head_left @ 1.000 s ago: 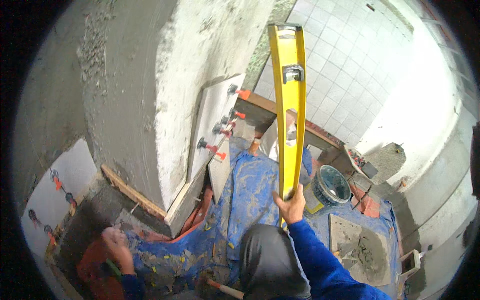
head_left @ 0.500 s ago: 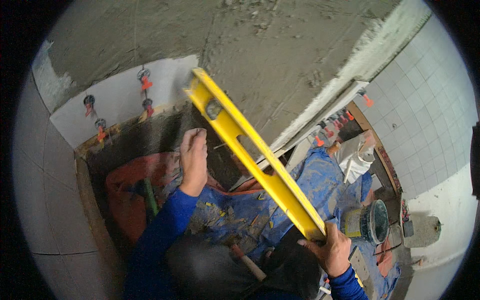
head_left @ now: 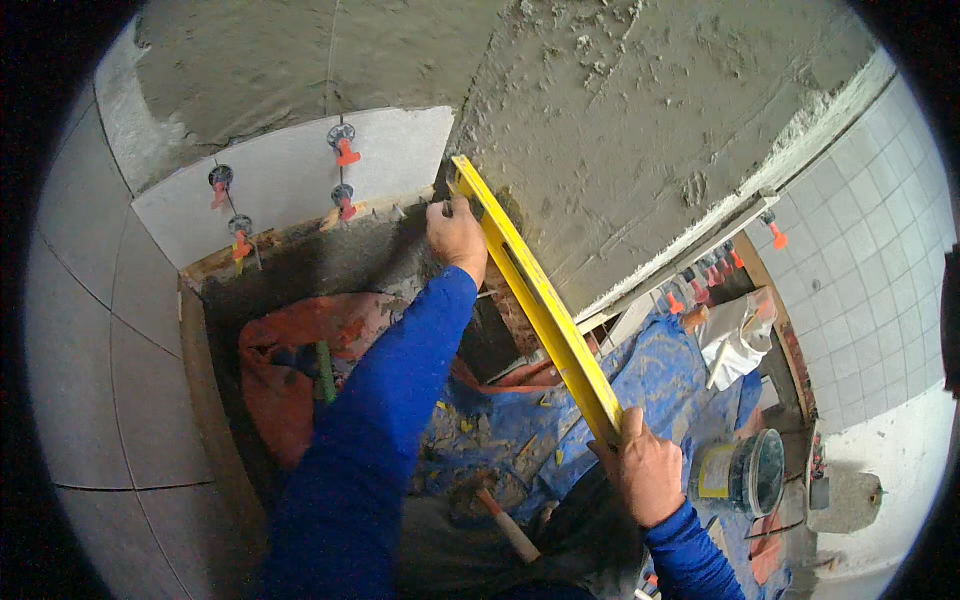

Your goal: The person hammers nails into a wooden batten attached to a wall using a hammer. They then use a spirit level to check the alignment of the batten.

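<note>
A long yellow spirit level (head_left: 545,315) slants from the far middle toward the near right. Its far end lies against the lower part of the mortar-coated wall (head_left: 640,130), close to the right end of a pale tile strip (head_left: 300,165). My left hand (head_left: 458,240) is closed at the level's far end; its fingertips are partly hidden. At the near end, my right hand (head_left: 648,468) grips the level with the thumb lying along its top. Red tile-levelling clips (head_left: 345,152) with black round bases stick out of the tile joints.
A blue tarp (head_left: 640,370) and a reddish sheet (head_left: 280,340) cover the floor. To the right are a bucket (head_left: 740,472), a white bag (head_left: 738,335) and a row of red clips (head_left: 712,270). A wooden-handled tool (head_left: 508,525) lies near my legs. Large grey tiles (head_left: 150,400) line the left wall.
My left hand has moved forward and right, from free beside the level to its far end. The level's far end has come against the wall, and my view has shifted slightly.
</note>
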Demonstrator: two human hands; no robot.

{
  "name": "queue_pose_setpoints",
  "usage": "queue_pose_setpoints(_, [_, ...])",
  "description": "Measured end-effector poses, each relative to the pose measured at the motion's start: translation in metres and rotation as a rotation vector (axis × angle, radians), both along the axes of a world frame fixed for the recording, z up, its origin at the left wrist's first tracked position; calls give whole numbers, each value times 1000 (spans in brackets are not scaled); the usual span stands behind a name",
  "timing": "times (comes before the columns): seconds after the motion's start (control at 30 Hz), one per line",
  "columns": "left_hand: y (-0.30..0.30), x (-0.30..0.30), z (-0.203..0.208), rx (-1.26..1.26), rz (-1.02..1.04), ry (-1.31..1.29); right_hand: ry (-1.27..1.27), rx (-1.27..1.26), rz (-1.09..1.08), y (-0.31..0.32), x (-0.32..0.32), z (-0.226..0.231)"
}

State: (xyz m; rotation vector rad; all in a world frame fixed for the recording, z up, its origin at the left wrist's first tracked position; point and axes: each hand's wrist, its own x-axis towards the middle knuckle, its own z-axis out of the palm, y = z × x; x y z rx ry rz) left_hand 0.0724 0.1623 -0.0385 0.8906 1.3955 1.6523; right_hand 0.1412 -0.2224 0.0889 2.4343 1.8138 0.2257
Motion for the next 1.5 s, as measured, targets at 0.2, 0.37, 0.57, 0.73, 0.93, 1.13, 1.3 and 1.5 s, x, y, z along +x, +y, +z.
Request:
queue_pose_setpoints(0.2, [9, -13, -12, -90, -284, -454, 46, -38, -13, 5, 2, -9])
queue_pose_setpoints(0.37, [16, -9, -5, -99, -284, -382, 108, -50, -1, 5, 8, -16])
queue_pose_setpoints(0.57, [19, -4, -12, 29, -134, -143, 135, 6, 18, 5, 8, -21])
queue_pose_setpoints(0.73, [30, -8, -30, 101, -209, -191, 112, 50, 72, 7, 7, -24])
queue_pose_setpoints(0.93, [38, -10, -30, 199, -143, -68, 162, 53, 50, 7, 7, -29])
queue_pose_setpoints(1.13, [33, -15, -27, 208, -182, 24, 194, 41, 39, 5, 10, -31])
queue_pose_setpoints(1.3, [36, -11, -26, 216, -88, 88, 139, 42, 8, 5, 9, -35])
queue_pose_setpoints(1.5, [33, -10, -27, 288, -34, 65, 232, 75, 49, 9, 4, -20])
